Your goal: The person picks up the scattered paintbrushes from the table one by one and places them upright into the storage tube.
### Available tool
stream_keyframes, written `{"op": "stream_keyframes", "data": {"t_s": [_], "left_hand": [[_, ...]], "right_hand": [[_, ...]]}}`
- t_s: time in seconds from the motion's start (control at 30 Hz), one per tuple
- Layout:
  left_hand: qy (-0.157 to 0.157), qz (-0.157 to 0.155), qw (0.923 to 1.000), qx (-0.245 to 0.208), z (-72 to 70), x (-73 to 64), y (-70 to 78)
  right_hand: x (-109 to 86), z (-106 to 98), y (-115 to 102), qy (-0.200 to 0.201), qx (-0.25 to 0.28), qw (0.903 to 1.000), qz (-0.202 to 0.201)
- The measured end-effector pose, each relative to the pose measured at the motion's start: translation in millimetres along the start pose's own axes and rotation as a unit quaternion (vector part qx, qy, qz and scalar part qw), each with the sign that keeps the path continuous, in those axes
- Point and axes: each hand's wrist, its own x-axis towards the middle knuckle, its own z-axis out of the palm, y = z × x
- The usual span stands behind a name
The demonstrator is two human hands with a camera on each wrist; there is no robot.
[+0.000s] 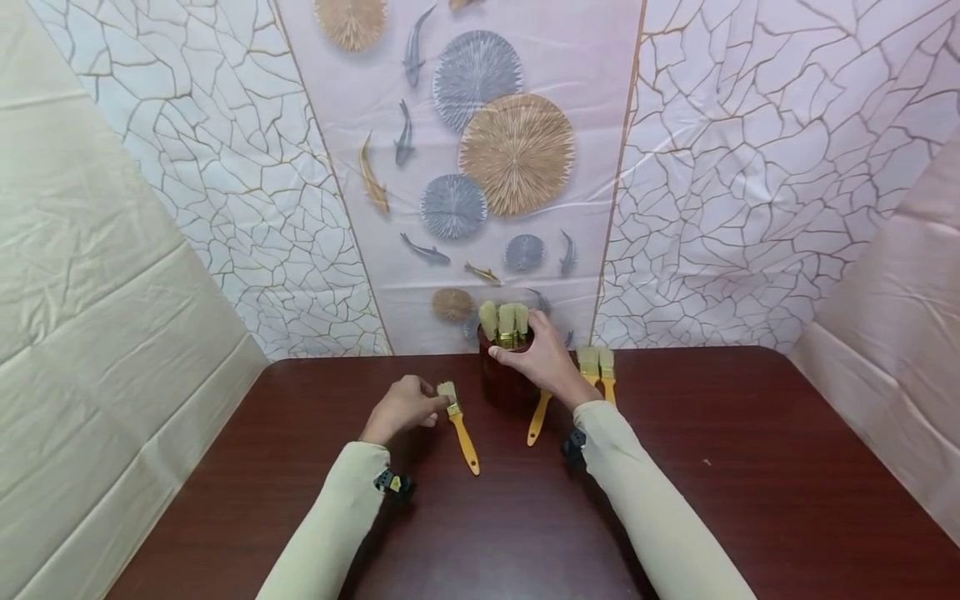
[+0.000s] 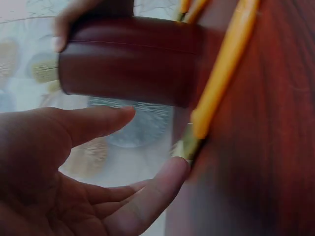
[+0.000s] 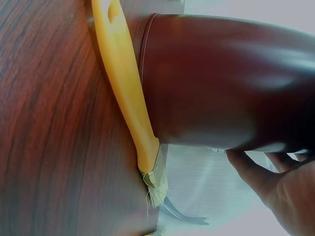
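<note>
A dark red-brown cup (image 1: 501,379) stands at the back of the table, with several paintbrushes (image 1: 507,321) in it, bristles up. My right hand (image 1: 546,357) grips the cup near its rim, thumb at the front; in the right wrist view, fingers (image 3: 251,172) lie against its side. To the left of the cup, a paintbrush with a yellow handle (image 1: 464,440) lies on the table. My left hand (image 1: 405,408) is at its bristle end. The left wrist view shows thumb and fingers spread apart, one fingertip (image 2: 176,169) by the bristles (image 2: 181,147).
Right of the cup lie more yellow-handled paintbrushes (image 1: 607,387), partly behind my right forearm. One yellow handle (image 1: 538,421) points toward me beside the cup. The dark wooden table (image 1: 720,500) meets a patterned wall covering (image 1: 697,250) at the back, and pale cloth (image 1: 112,333) hangs at the sides.
</note>
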Motion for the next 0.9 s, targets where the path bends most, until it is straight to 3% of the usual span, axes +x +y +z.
{"op": "stream_keyframes", "data": {"t_s": [0.37, 0.53, 0.73, 0.9], "left_hand": [[0.02, -0.034, 0.9991, 0.015, 31.6, 16.9, 0.9], [0.03, -0.046, 0.9979, 0.033, 34.9, 19.6, 8.0], [0.009, -0.068, 0.9963, 0.052, 34.5, 22.5, 11.1], [-0.001, -0.062, 0.9962, 0.061, 35.6, 22.5, 7.2]], "right_hand": [[-0.6, 0, 1, 0.002, -0.002, 1.0, -0.003], [0.7, 0, 1, 0.009, 0.001, 0.9999, -0.005], [0.3, 0, 2, 0.01, -0.002, 0.9999, -0.008], [-0.9, 1, 2, 0.009, -0.003, 0.9999, -0.007]]}}
